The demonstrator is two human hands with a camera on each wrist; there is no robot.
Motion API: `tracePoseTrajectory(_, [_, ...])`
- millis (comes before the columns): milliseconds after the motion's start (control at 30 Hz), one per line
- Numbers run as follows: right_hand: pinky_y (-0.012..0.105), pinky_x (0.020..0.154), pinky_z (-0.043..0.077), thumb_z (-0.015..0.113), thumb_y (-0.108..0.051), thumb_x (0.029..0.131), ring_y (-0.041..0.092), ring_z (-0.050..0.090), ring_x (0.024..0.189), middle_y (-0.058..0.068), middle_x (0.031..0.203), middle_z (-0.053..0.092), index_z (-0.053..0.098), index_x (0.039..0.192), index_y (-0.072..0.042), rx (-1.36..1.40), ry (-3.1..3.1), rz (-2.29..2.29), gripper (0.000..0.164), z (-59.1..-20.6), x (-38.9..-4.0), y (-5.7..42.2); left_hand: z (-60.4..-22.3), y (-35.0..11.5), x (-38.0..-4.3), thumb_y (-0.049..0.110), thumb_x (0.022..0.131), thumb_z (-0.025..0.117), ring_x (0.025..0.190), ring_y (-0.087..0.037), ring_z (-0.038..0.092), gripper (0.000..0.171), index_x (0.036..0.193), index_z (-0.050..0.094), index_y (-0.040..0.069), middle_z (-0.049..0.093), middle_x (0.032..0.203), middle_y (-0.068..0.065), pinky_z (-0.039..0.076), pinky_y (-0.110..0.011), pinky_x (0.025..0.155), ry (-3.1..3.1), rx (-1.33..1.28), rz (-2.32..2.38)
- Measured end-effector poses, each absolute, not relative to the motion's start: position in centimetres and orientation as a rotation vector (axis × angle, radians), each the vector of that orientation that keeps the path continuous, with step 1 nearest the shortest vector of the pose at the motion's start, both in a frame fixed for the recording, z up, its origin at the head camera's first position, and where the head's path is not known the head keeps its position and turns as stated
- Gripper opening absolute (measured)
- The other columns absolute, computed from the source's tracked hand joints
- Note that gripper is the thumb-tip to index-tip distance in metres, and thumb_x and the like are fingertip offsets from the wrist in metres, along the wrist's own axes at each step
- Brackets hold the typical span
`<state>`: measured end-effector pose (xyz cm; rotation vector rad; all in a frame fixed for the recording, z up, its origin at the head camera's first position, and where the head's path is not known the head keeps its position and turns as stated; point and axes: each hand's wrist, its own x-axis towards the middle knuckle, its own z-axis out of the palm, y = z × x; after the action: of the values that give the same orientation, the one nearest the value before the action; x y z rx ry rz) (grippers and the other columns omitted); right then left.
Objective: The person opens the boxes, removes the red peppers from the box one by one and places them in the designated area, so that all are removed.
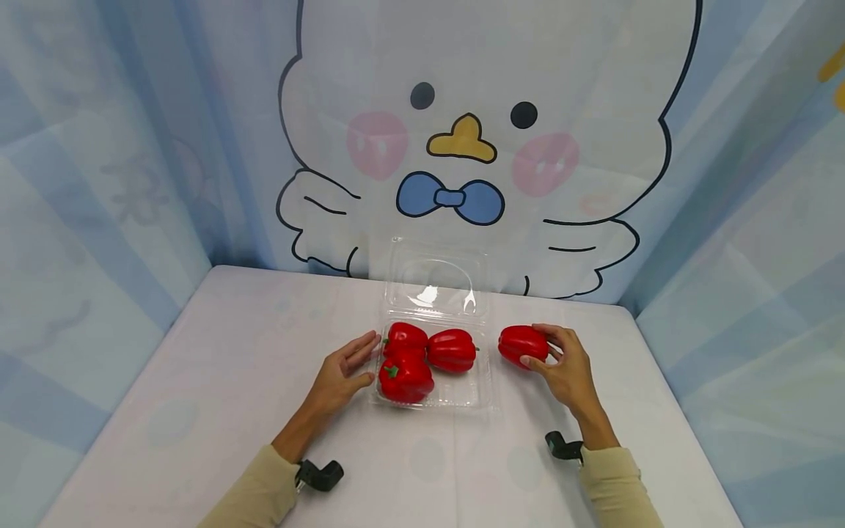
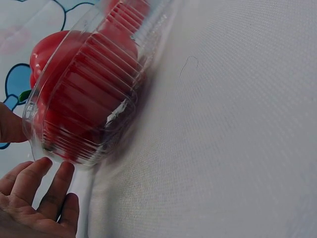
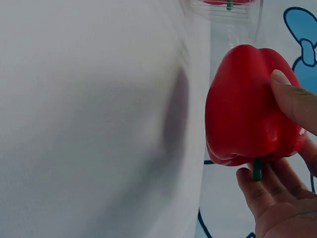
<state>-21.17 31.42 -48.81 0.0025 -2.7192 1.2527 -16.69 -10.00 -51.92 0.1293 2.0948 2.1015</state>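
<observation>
A white table (image 1: 218,381) fills the lower part of the head view, closed in behind by a backdrop (image 1: 475,132) printed with a cartoon chick and on both sides by pale blue checked curtains that meet its edges. Wide bare cloth lies to the left of the left forearm and along the near edge between the two sleeves; on the right there is a narrower strip between the right wrist and the curtain.

Near the middle of the table sits a clear plastic box (image 1: 462,396), its hinged lid (image 1: 436,282) standing open toward the backdrop. Three red peppers lie inside: one at the back left (image 1: 405,338), one at the back right (image 1: 452,350) and one at the front left (image 1: 405,378), packed touching each other. The front right corner of the box is bare.

The left hand (image 1: 339,378) lies on the table against the left side of the box, fingers straight and relaxed, tips touching the rim; the left wrist view shows the fingertips (image 2: 42,171) just at the ribbed plastic wall, gripping nothing.

The right hand (image 1: 568,367) is just right of the box, curled round a fourth pepper (image 1: 521,345), thumb on one side and fingers on the other. In the right wrist view this pepper (image 3: 250,106) has its green stem pointing toward the palm, and the box edge shows beyond it.
</observation>
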Motion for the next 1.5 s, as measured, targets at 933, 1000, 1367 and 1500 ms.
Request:
tracePoseTrajectory(933, [0.058,0.118,0.048,0.088,-0.01,0.086,0.042,0.054,0.141,0.019,0.148,0.052,0.059,0.146,-0.012,0.054,-2.774,1.152,0.067,-50.9,-22.0,32.0,-52.2,-9.9,-17.0,-0.008,0.095,0.063,0.156,-0.028,0.045,0.078,0.166,0.036,0.01,0.046,0.168,-0.005,0.044,-0.028,0.116,2.09,0.166,2.126])
tracePoseTrajectory(1000, [0.059,0.118,0.048,0.088,-0.01,0.085,0.043,0.054,0.141,0.019,0.147,0.053,0.06,0.146,-0.012,0.065,-2.776,1.129,0.067,-51.0,-21.9,31.9,-52.2,-9.9,-17.0,-0.008,0.094,0.064,0.155,-0.028,0.045,0.079,0.166,0.035,0.01,0.046,0.168,-0.005,0.044,-0.028,0.116,2.097,0.166,2.123])
tracePoseTrajectory(1367, [0.06,0.116,0.049,0.089,-0.011,0.084,0.043,0.05,0.143,0.019,0.151,0.051,0.06,0.146,-0.015,0.071,-2.788,1.039,0.069,-49.0,-20.8,30.6,-52.2,-9.9,-17.0,-0.008,0.094,0.064,0.155,-0.028,0.046,0.079,0.166,0.036,0.011,0.046,0.168,-0.004,0.044,-0.027,0.116,2.09,0.17,2.126])
tracePoseTrajectory(1500, [0.061,0.117,0.048,0.089,-0.011,0.084,0.042,0.049,0.144,0.019,0.151,0.051,0.06,0.147,-0.015,0.104,-2.754,1.022,0.069,-47.3,-20.3,29.8,-52.3,-10.0,-17.0,-0.007,0.094,0.064,0.156,-0.028,0.045,0.079,0.166,0.036,0.012,0.045,0.168,-0.004,0.044,-0.028,0.116,2.086,0.176,2.127])
